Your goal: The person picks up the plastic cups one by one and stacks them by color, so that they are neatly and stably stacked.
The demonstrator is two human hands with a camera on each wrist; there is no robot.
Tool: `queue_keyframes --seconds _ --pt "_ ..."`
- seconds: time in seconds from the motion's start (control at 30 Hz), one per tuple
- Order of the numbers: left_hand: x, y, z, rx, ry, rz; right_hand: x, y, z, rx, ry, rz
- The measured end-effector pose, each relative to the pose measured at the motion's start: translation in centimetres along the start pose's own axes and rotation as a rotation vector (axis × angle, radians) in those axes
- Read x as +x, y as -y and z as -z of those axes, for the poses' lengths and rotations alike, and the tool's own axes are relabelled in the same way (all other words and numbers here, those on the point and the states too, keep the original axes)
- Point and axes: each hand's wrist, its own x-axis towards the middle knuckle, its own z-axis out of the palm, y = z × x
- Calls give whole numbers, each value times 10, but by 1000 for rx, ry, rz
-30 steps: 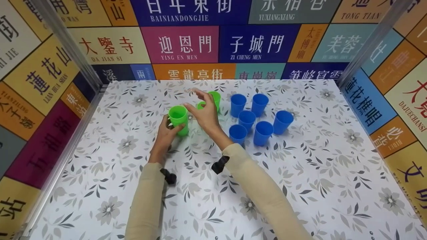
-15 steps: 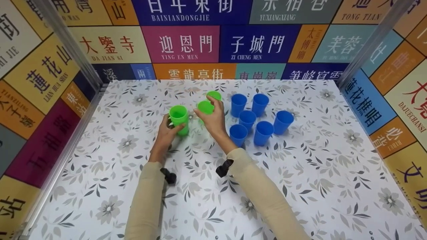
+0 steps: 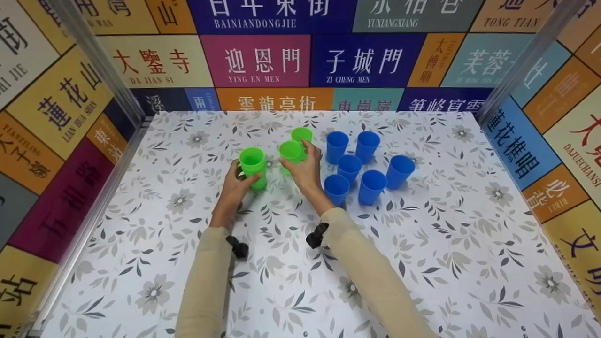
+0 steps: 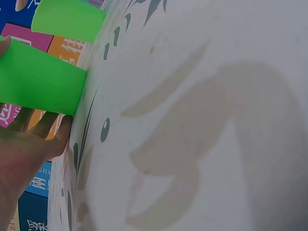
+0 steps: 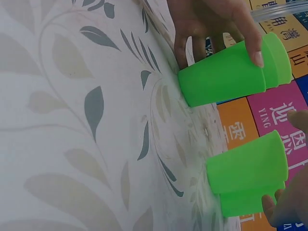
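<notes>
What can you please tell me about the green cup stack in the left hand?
The stack is bright green and looks like smooth plastic: tapered cups nested together, more than one rim showing. It stands upright, mouth up, on the floral tabletop, left of the other green cups. The left hand grips it, thumb on the near side.

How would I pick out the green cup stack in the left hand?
On the flower-patterned table, find the blue cups, then look left past the right hand. There is the green cup stack, gripped by the left hand. Unlike the other green cups near the right hand, it is farthest left and shows nested rims.
</notes>
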Motion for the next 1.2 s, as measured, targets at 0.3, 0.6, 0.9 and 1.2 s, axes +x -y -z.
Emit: queue_keyframes --seconds 0.3,0.6,0.9,1.2 --pt "1 2 -2 -10 -13 9 7 -11 -7 -31 -16 -76" --pt "0 2 -2 -12 -12 36 10 -15 -11 -31 -41 -69" --pt "1 4 1 2 5 2 8 -2 -8 -5 -6 -41" --pt "1 3 2 -4 7 5 13 25 1 34 20 50"
